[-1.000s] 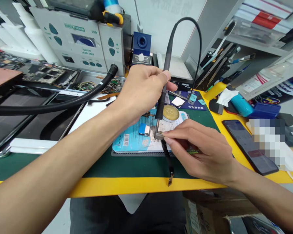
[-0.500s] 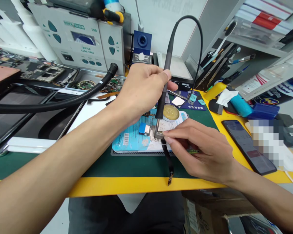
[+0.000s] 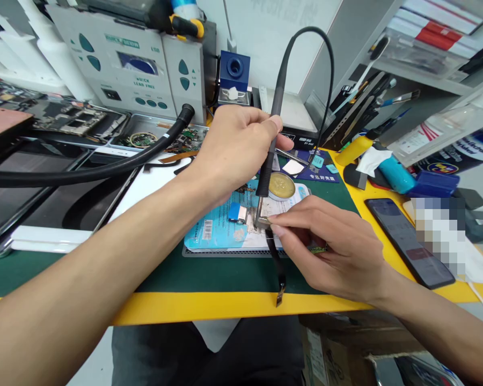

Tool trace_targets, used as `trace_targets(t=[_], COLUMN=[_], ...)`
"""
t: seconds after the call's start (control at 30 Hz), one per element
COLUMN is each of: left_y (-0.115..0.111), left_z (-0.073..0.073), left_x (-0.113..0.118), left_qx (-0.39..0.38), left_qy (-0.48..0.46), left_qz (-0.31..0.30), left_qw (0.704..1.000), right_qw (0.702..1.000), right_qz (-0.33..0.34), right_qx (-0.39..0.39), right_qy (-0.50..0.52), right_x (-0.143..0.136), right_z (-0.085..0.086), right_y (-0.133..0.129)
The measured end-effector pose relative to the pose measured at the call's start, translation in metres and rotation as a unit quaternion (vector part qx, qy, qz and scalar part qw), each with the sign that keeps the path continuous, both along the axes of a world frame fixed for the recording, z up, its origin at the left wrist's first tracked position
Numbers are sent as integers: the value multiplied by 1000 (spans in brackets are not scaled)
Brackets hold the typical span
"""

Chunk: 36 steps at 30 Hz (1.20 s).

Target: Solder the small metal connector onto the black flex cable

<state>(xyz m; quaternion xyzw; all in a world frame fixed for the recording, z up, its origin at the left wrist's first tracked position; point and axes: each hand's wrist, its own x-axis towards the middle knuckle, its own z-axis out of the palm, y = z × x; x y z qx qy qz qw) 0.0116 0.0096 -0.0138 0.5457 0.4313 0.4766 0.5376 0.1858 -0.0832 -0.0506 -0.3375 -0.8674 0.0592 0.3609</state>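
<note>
My left hand [image 3: 241, 145] is closed around the handle of a soldering iron [image 3: 279, 88], which points down. Its metal tip touches or nearly touches a small metal part [image 3: 263, 221]. Between thumb and fingertips my right hand [image 3: 330, 244] pinches that part, from which a black flex cable [image 3: 277, 262] hangs toward the table edge. Below the tip lies a light blue and white packet [image 3: 219, 228], with a small blue-tabbed piece [image 3: 237, 213] on it. A round tin of yellowish paste [image 3: 282, 186] stands just behind the part.
A grey soldering station [image 3: 145, 64] stands at the back left, its thick black hose [image 3: 104, 174] crossing over phone screens. At right lie a smartphone [image 3: 410, 241] and a yellow bottle [image 3: 354, 151]. Tweezers and brushes [image 3: 370, 96] stand in a shelf. A green mat [image 3: 209, 273] covers the table.
Almost nothing differs. The small metal part and my right fingertips have shifted very slightly; both hands keep the same grip.
</note>
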Motion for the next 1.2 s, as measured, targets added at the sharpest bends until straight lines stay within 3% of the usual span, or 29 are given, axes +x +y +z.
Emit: trace_targets(t=[1.2], left_y=[0], left_z=[-1], left_x=[-1], left_qx=[9], left_qy=[17], left_qz=[-11], left_qw=[1000], right_qw=[997], right_qz=[6], right_qx=[63], right_qy=[-35], right_x=[0], right_z=[0], right_y=[1])
